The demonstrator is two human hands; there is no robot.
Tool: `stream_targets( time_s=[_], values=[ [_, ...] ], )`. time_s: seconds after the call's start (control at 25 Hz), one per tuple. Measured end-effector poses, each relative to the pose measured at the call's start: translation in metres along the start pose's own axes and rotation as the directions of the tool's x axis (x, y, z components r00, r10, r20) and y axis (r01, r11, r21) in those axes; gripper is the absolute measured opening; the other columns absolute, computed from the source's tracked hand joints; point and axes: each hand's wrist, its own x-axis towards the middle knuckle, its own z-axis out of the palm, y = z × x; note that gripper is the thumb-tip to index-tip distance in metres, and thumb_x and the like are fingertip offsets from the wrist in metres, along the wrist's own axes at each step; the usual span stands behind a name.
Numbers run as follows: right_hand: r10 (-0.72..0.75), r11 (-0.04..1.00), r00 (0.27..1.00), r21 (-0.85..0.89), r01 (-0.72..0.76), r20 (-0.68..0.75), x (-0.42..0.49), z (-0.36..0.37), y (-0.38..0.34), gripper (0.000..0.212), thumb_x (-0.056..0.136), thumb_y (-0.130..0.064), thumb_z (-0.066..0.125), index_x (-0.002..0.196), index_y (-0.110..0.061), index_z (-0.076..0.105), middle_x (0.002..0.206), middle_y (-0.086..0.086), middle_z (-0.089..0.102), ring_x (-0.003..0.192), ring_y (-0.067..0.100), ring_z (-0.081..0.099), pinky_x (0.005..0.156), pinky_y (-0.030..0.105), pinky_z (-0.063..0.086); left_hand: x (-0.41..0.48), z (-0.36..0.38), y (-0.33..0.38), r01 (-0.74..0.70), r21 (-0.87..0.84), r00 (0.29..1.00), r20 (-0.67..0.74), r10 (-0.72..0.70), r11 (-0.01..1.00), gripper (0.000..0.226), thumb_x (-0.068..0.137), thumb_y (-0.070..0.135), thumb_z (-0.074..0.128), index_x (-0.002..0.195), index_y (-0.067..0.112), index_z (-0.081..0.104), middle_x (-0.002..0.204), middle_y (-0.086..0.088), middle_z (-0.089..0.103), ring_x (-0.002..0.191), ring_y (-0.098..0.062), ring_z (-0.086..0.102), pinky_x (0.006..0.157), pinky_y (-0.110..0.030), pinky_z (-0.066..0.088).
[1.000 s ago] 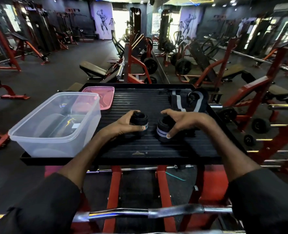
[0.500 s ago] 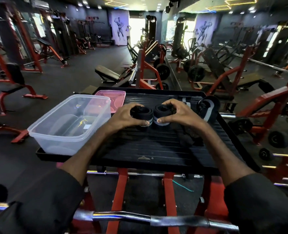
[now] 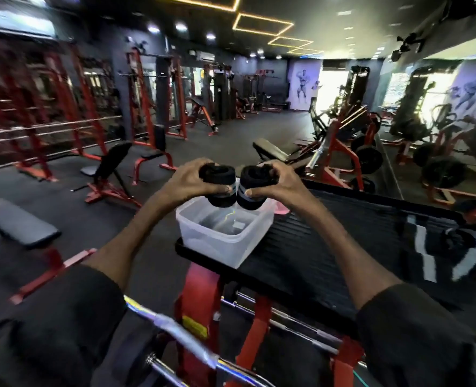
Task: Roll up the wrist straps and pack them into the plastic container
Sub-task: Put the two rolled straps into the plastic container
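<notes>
A gym — red racks (image 3: 145, 107), benches (image 3: 270, 151), weight plates (image 3: 369, 160) (bodybuilder mural (image 3: 303, 84) behind).

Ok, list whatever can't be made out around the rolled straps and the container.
Head view only:
- left roll and right roll: sides covered by the left hand and right hand; fastening unseen.
- plastic container: its inside blurred, partly behind the rolls.
- pink lid: mostly hidden by the right hand.
- loose straps: motion-blurred; count unclear.
</notes>
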Motion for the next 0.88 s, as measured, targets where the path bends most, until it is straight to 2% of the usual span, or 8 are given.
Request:
stream_targets(
  time_s=[0.08,0.2,0.32,0.48,0.56,0.64,0.76,0.88],
  values=[
    [0.054,0.999,0.982,-0.009,-0.053,0.178,0.011,0.027,0.004,0.051,0.064,-0.007,0.092,0.106,-0.014,0.063,0.099,0.001,0.068,0.095,0.018,0.065,0.077,0.027,0.053,-0.011,-0.008,-0.017,0.037,0.103,0.993,0.105,-0.048,0.994,0.053,0.062,0.044,0.091,0.1,0.015,0.07,0.098,-0.007,0.073,0.094,-0.024,0.07,0.085,-0.048,0.057],
    [0.107,0.991,0.921,-0.114,-0.069,0.374,0.015,0.044,0.014,0.045,0.063,-0.002,0.091,0.098,-0.009,0.064,0.092,0.002,0.069,0.087,0.017,0.065,0.077,0.035,0.055,-0.022,-0.007,-0.037,0.098,0.223,0.97,0.198,-0.143,0.97,0.045,0.064,0.033,0.093,0.099,0.016,0.071,0.092,0.002,0.071,0.085,-0.011,0.064,0.076,-0.027,0.052],
    [0.147,0.985,0.88,-0.145,-0.09,0.451,0.019,0.05,0.02,0.058,0.065,-0.004,0.091,0.115,0.001,0.062,0.106,0.011,0.068,0.098,0.021,0.066,0.092,0.046,0.055,-0.025,-0.009,-0.047,0.122,0.18,0.937,0.304,-0.173,0.976,0.037,0.072,0.033,0.089,0.102,0.019,0.071,0.091,0.011,0.07,0.084,-0.002,0.062,0.074,-0.016,0.047],
    [0.303,0.929,0.71,-0.362,-0.072,0.636,0.023,0.057,0.025,0.068,0.087,-0.009,0.078,0.145,-0.003,0.044,0.134,0.014,0.06,0.125,0.024,0.058,0.107,0.034,0.046,-0.013,-0.008,-0.038,0.148,0.376,0.823,0.466,-0.325,0.915,0.04,0.09,0.039,0.071,0.119,0.012,0.068,0.116,0.0,0.069,0.106,-0.009,0.06,0.084,-0.007,0.043],
    [0.3,0.939,0.727,-0.326,-0.109,0.618,0.023,0.054,0.023,0.068,0.087,-0.009,0.077,0.146,-0.005,0.044,0.125,0.013,0.064,0.113,0.021,0.064,0.099,0.028,0.051,-0.013,-0.004,-0.031,0.116,0.424,0.849,0.427,-0.312,0.898,0.047,0.091,0.044,0.068,0.126,0.013,0.065,0.123,0.002,0.066,0.114,-0.011,0.058,0.098,-0.018,0.042],
    [0.208,0.971,0.824,-0.213,-0.108,0.527,0.018,0.044,0.02,0.049,0.088,-0.001,0.074,0.133,-0.003,0.056,0.109,0.014,0.068,0.096,0.017,0.067,0.082,0.023,0.053,-0.012,0.006,-0.027,0.01,0.408,0.94,0.308,-0.148,0.913,0.044,0.092,0.042,0.068,0.126,0.014,0.066,0.125,0.001,0.067,0.115,-0.011,0.06,0.103,-0.025,0.043],
    [0.071,0.995,0.969,-0.091,-0.05,0.238,0.003,0.016,0.013,0.027,0.089,0.008,0.067,0.116,0.005,0.067,0.101,0.018,0.07,0.093,0.02,0.064,0.083,0.025,0.053,-0.003,0.038,-0.01,-0.128,0.163,0.988,0.111,0.111,0.978,0.029,0.095,0.025,0.067,0.121,0.012,0.069,0.118,0.0,0.071,0.104,-0.003,0.063,0.091,-0.011,0.046],
    [0.065,0.994,0.998,-0.085,-0.064,0.019,-0.024,-0.03,0.021,0.02,0.086,0.005,0.07,0.105,0.002,0.074,0.097,0.018,0.075,0.09,0.02,0.068,0.088,0.039,0.056,0.009,0.089,0.024,-0.186,-0.084,0.981,0.034,0.189,0.979,0.022,0.097,0.02,0.063,0.117,0.015,0.071,0.112,0.002,0.072,0.104,-0.006,0.066,0.092,-0.021,0.052]
  ],
)
